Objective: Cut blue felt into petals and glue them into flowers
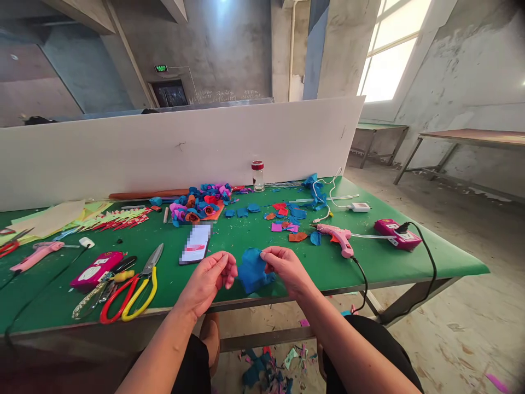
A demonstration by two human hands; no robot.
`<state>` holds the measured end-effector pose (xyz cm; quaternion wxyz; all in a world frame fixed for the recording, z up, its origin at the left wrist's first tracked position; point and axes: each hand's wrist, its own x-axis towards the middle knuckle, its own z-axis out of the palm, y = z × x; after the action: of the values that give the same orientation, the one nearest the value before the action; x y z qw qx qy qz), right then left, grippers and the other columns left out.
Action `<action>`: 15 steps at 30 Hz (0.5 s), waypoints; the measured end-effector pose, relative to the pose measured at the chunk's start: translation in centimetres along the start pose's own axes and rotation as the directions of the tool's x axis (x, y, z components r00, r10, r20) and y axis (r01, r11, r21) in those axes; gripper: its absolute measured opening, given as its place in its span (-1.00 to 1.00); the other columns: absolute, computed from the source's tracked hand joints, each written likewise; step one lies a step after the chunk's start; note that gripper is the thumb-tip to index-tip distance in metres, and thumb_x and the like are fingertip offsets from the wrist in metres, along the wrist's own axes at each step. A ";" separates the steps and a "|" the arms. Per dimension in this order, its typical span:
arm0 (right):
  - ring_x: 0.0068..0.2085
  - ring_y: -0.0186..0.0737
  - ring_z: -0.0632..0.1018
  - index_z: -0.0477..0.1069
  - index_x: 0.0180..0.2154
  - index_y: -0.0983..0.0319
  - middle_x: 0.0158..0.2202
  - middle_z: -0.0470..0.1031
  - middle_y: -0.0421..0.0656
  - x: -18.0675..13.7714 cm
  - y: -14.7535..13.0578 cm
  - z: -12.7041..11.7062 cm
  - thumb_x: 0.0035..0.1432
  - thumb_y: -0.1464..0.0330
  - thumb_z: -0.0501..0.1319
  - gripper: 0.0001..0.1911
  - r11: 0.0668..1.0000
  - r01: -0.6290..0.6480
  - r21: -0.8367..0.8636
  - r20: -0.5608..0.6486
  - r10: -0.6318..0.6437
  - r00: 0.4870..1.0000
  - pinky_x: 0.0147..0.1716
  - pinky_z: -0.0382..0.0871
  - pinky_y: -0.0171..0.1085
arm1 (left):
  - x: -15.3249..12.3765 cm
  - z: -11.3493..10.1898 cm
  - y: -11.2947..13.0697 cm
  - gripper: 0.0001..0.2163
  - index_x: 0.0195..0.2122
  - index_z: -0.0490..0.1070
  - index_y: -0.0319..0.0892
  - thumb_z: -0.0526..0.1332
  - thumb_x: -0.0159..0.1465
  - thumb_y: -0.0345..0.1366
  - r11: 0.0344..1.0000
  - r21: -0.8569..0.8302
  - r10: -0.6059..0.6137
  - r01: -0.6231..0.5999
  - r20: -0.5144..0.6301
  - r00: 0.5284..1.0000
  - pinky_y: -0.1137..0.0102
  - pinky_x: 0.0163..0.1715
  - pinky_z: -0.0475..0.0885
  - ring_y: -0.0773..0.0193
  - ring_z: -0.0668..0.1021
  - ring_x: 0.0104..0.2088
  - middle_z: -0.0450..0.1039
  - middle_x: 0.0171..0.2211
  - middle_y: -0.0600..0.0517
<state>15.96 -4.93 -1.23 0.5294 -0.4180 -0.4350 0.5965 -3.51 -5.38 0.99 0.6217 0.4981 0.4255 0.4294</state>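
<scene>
A crinkled piece of blue crepe paper [252,272] hangs at the front edge of the green table, between my two hands. My right hand [288,272] pinches its upper right edge between thumb and forefinger. Just left of the paper, my left hand [210,278] is closed, thumb pressed against the fingertips; whatever it may hold is too small or hidden. Beyond them lie cut blue pieces [248,209] and red pieces [280,209]. A phone [196,244] lies behind my left hand. To the right rests a pink glue gun [338,239].
Yellow-and-red-handled scissors [137,290] and a magenta power box [98,270] lie left. Paper roses [200,205] and a red-lidded jar [258,176] stand toward the white board [184,148]. Another magenta box [397,235] with a black cable sits right. Scraps [266,369] litter the floor.
</scene>
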 end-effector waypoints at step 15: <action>-0.54 -0.37 0.31 0.46 -0.51 0.27 -0.63 0.34 -0.26 -0.1 0.3 -0.3 -0.16 0.09 0.37 -0.64 1.000 0.000 -0.007 -0.009 0.000 1.000 -0.44 0.16 -0.31 | -3.7 -4.1 0.6 -0.72 -0.42 0.47 -0.21 0.28 0.12 -0.06 0.896 0.443 0.214 -0.038 -0.354 0.910 0.43 -0.47 0.40 0.33 0.47 -0.55 0.49 -0.53 0.04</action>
<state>16.16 -4.97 -1.57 0.5301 -0.4226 -0.4346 0.5929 -8.49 -7.78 1.38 0.3694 0.5521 0.5912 0.4574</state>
